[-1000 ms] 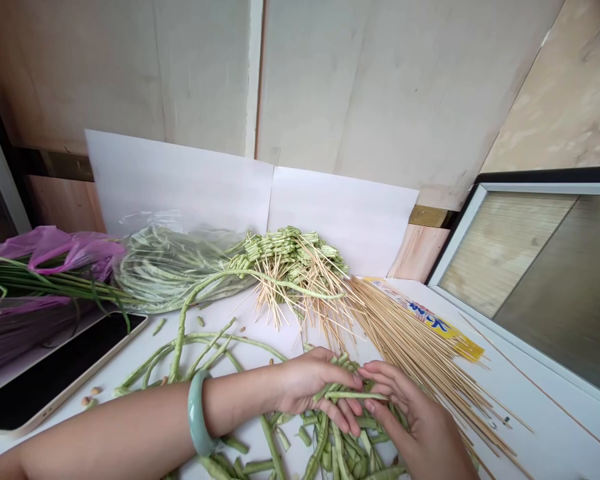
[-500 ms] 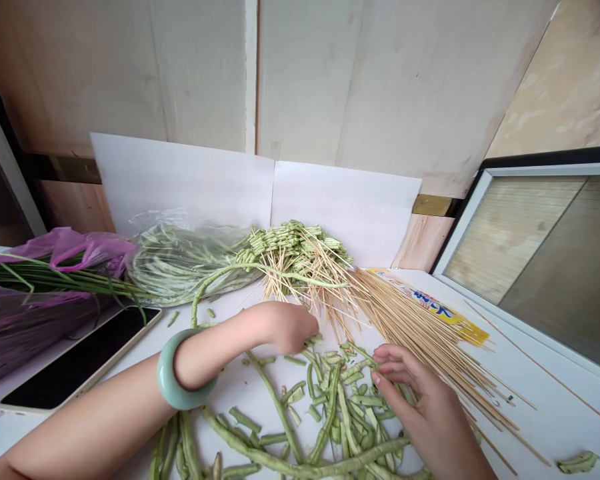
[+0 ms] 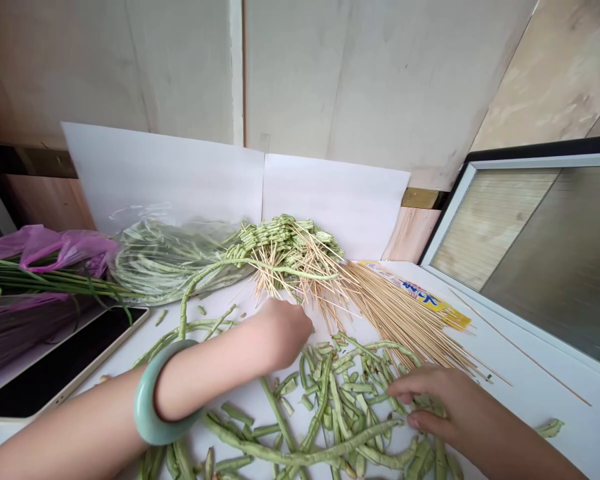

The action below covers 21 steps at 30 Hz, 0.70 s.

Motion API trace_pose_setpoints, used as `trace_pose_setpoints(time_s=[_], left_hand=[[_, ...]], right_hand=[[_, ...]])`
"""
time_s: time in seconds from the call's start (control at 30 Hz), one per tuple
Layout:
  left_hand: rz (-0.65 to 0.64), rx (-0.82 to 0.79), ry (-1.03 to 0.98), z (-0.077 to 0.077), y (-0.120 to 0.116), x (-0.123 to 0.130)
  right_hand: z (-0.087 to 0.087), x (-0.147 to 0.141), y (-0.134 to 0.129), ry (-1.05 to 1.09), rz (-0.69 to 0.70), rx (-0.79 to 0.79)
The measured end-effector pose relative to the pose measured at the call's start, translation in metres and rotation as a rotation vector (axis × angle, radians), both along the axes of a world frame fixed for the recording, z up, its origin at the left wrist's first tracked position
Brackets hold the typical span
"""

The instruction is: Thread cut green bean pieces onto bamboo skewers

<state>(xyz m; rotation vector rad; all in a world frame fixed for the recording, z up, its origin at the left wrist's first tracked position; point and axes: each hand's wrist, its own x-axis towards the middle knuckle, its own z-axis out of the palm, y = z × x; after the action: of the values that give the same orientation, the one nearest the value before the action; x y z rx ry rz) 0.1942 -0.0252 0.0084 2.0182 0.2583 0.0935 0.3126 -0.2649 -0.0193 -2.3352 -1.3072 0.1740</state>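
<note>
**Long green beans (image 3: 300,459), strewn loose between two busy hands!**

Lying in a tangle across the white table (image 3: 545,347), some long, some in short pieces. Over to the left hand (image 3: 283,333), above the far left edge of the heap: turned knuckles up, with fingers curled out of sight; impossible to tell whether pinching anything. Now to the right hand (image 3: 443,393), low over the right side of the heap, with thumb and forefinger parted and beans showing between; hard to say whether gripping any.

And how to handle them? Probably light, bendy along the long pods, firmer in the short pieces. Likely to bruise or snap under a hard squeeze, perhaps a touch slick. Best to take a long one near mid-length, a short one across its sides, fingertips only. Beyond, spot the bamboo skewers (image 3: 405,313), fanned out beside the pile of skewered bean pieces (image 3: 280,233).
</note>
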Motion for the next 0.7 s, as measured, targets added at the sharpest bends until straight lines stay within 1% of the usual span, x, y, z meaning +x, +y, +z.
trace_pose_setpoints(time_s=[0.07, 0.1, 0.13, 0.17, 0.23, 0.27, 0.3, 0.33, 0.37, 0.43, 0.53, 0.57, 0.6, 0.63, 0.7], left_hand=[[-0.041, 0.120, 0.017, 0.005, -0.019, -0.005], [-0.073, 0.207, 0.021, 0.006, -0.029, -0.007], [-0.180, 0.438, 0.019, 0.007, -0.038, -0.009], [-0.279, 0.630, -0.002, 0.007, -0.046, -0.011], [-0.417, 0.897, -0.022, 0.006, -0.058, -0.013], [-0.443, 0.976, -0.033, 0.004, -0.061, -0.014], [-0.444, 1.016, -0.041, 0.002, -0.062, -0.013], [-0.424, 1.022, -0.053, 0.001, -0.062, -0.013], [-0.393, 0.991, -0.072, 0.000, -0.061, -0.012], [-0.349, 0.824, -0.142, 0.002, -0.056, -0.009], [-0.330, 0.437, -0.288, 0.007, -0.050, -0.006], [-0.320, 0.314, -0.324, 0.009, -0.049, -0.005], [-0.307, 0.208, -0.336, 0.010, -0.049, -0.004], [-0.292, 0.119, -0.325, 0.010, -0.049, -0.004], [-0.281, -0.002, -0.267, 0.009, -0.051, -0.005]], right_hand=[[-0.005, -0.004, 0.003, 0.067, 0.019, -0.057], [-0.008, -0.007, 0.006, 0.091, 0.034, -0.080], [-0.009, -0.009, 0.009, 0.104, 0.053, -0.098], [-0.010, -0.012, 0.012, 0.103, 0.071, -0.105], [-0.007, -0.015, 0.015, 0.078, 0.092, -0.074], [-0.003, -0.016, 0.015, 0.066, 0.093, -0.041], [0.001, -0.017, 0.014, 0.058, 0.091, -0.001], [0.005, -0.017, 0.014, 0.056, 0.081, 0.050], [0.009, -0.017, 0.013, 0.062, 0.068, 0.113], [0.015, -0.018, 0.012, 0.120, 0.018, 0.289], [0.016, -0.021, 0.015, 0.360, -0.072, 0.628], [0.014, -0.023, 0.017, 0.458, -0.096, 0.714], [0.012, -0.025, 0.019, 0.546, -0.104, 0.767], [0.010, -0.027, 0.022, 0.612, -0.089, 0.789], [0.004, -0.031, 0.026, 0.673, -0.039, 0.801]])
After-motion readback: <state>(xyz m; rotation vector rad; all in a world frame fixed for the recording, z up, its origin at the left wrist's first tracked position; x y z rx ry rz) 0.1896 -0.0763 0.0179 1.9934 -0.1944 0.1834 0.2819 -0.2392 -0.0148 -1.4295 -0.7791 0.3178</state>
